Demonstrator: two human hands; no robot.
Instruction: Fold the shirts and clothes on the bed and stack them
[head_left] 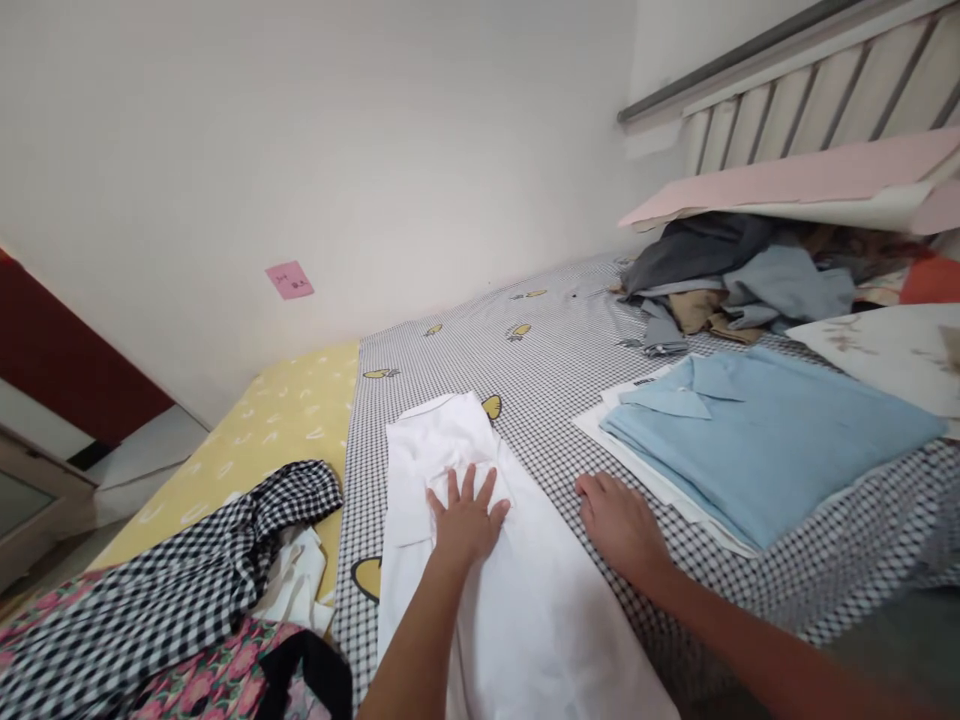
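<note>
A white garment, partly folded lengthwise, lies on the checked bedsheet in front of me. My left hand presses flat on its upper part with the fingers spread. Just right of the garment, my right hand rests on the sheet, open and loosely bent, with nothing visible in it. Its fingertips point toward a folded light blue shirt, which is stacked on white folded cloth. The lower end of the white garment runs out of view at the bottom.
On the left lie a black-and-white checked garment and a pink floral cloth over a yellow sheet. Dark and grey clothes are heaped at the back right under a pink board. A wall bounds the bed.
</note>
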